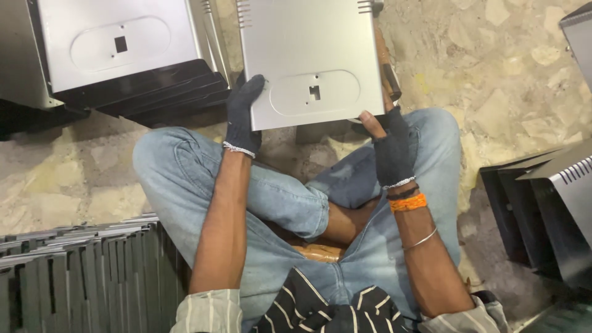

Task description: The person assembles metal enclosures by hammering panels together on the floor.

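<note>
- Striped cloth [320, 308] and blue jeans [277, 203] of the seated person lie nearest the lens.
- Upright grey metal sheets [74, 271] stand packed at lower left; more stacked panels [117, 55] lie at upper left.
- Left hand [242, 114], dark-gloved, grips the left edge of the grey metal panel [311, 58].
- Right hand [390, 145], in a fingerless glove, pinches the panel's lower right corner.
- Dark bent panels [542, 209] nest at far right.

Stacked grey metal panels [123, 61] are seen upper left, upright dark sheets [80, 277] lower left, and bent covers [549, 209] at right, on a stone floor [505, 68].
</note>
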